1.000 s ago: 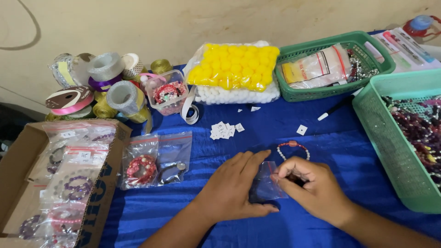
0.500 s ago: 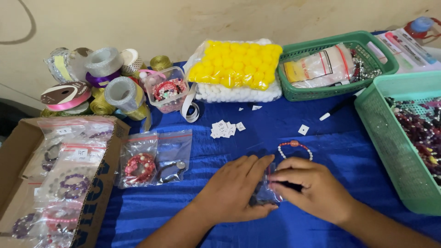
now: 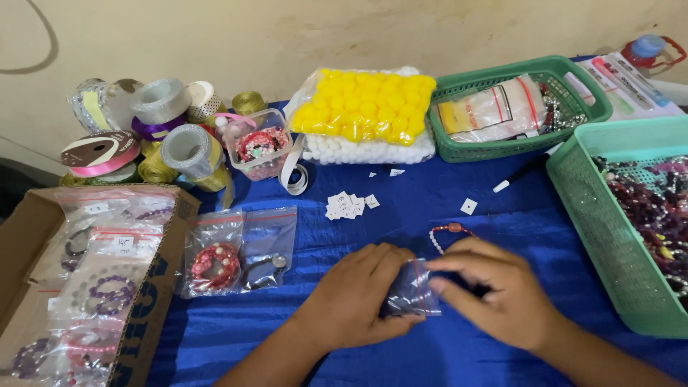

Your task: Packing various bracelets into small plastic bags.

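1. Small clear bag (image 3: 412,292) found at table centre on the blue cloth (image 3: 444,201), between both hands, dark beads seemingly inside.
2. Judged light, limp and slick; film likely to crumple or slip under loose pressure. Contents probably small and hard, free to shift within.
3. Best taken at the top edge or the corners, clear of the lump of beads.
4. Left hand (image 3: 355,297): fingers nearly closed, laid flat over the bag's left side, pressing it to the cloth.
5. Right hand (image 3: 502,294): thumb and forefinger pinched on the bag's upper right edge; other fingers curled loosely. Blurred, so exact contact uncertain.
6. Bead bracelet (image 3: 448,231) lying just beyond the right hand, apart from the bag.
7. Filled bags (image 3: 240,251) holding a red bracelet to the left, beside a cardboard box (image 3: 147,287) of more.
8. White paper tags (image 3: 347,206) scattered further back; marker (image 3: 527,168) near the green basket (image 3: 595,236) of beads at right.
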